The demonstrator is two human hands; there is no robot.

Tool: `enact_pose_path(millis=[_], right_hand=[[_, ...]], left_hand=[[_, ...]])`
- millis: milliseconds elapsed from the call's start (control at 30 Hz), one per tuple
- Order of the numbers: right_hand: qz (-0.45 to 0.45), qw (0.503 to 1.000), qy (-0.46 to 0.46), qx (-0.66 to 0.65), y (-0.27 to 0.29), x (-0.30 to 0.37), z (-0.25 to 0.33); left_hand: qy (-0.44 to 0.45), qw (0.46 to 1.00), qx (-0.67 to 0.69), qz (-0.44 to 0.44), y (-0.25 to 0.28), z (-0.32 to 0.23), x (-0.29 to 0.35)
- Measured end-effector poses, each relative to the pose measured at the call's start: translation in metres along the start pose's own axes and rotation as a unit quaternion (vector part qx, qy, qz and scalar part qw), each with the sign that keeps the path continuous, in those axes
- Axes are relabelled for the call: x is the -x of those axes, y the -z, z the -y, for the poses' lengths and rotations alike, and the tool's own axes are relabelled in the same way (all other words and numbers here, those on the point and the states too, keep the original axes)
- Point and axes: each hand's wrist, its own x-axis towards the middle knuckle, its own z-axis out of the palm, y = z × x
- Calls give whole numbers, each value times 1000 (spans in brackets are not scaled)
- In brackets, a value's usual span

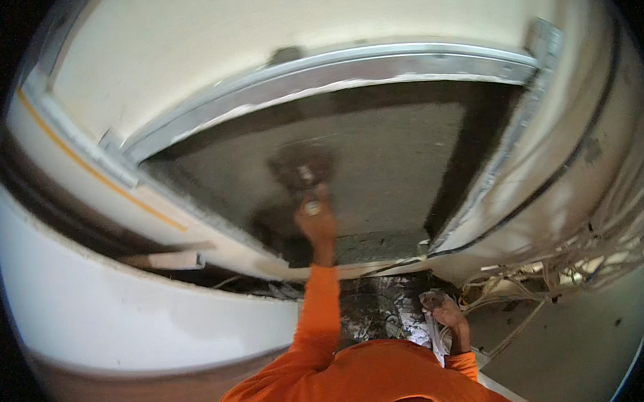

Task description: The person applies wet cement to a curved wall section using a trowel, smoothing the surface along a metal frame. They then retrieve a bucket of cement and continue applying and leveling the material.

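My left hand (316, 223) reaches forward, its fingers wrapped round the handle of a trowel. The trowel's dark blade (292, 165) lies on or just over a panel of wet grey mortar (399, 162); motion smears its outline, and contact cannot be told. A round pale handle end shows at my fist. Lower right, my right hand (449, 312) is held close to my body with its fingers curled. Something grey shows at its fingertips, too unclear to name. Pale strips hang just below that hand.
A silvery metal channel (373, 64) borders the mortar's far edge. A black cable (538, 209) curves along the right, near many tangled pale wires (555, 273). At left are a white curved panel (125, 303) and a short pale bar (166, 261). Dark, shiny debris (384, 306) lies below the mortar.
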Motion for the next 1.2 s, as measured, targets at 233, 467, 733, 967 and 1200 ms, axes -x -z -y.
enact_pose_path(millis=[233,467,733,967,1200], right_hand=[[24,995,-92,14,20,47,-109],[-44,985,6,-169,26,16,-77],[-2,991,11,-137,35,36,-100],[-4,999,30,-16,51,22,-70],[-24,988,-42,-146,34,18,-138]], left_hand=[[-231,970,-74,-13,-47,-100,16],[-56,988,145,-5,-28,-39,28],[-48,985,166,-16,-2,-103,-1],[-62,986,125,-93,65,2,-73],[-43,980,115,-156,52,3,-46]])
